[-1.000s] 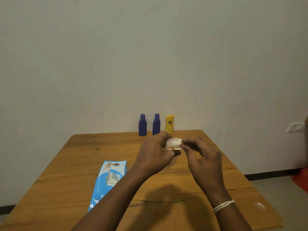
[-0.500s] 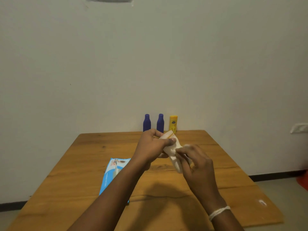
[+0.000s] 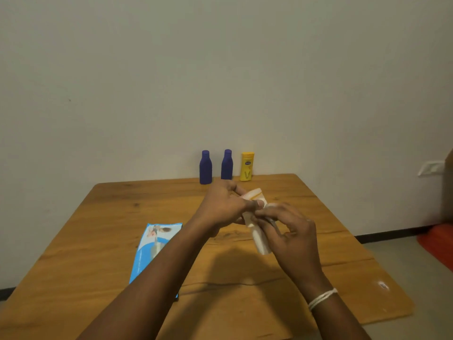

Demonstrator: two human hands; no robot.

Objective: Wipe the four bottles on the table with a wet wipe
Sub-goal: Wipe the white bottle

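Between both hands (image 3: 225, 204), tilted whitish bottle (image 3: 259, 238)

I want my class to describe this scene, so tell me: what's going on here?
A person is wiping a pale bottle held above the wooden table. The left hand grips its upper end while the right hand rubs a wet wipe on it. Two purple bottles and a yellow bottle stand by the wall; the wipes pack lies on the left.
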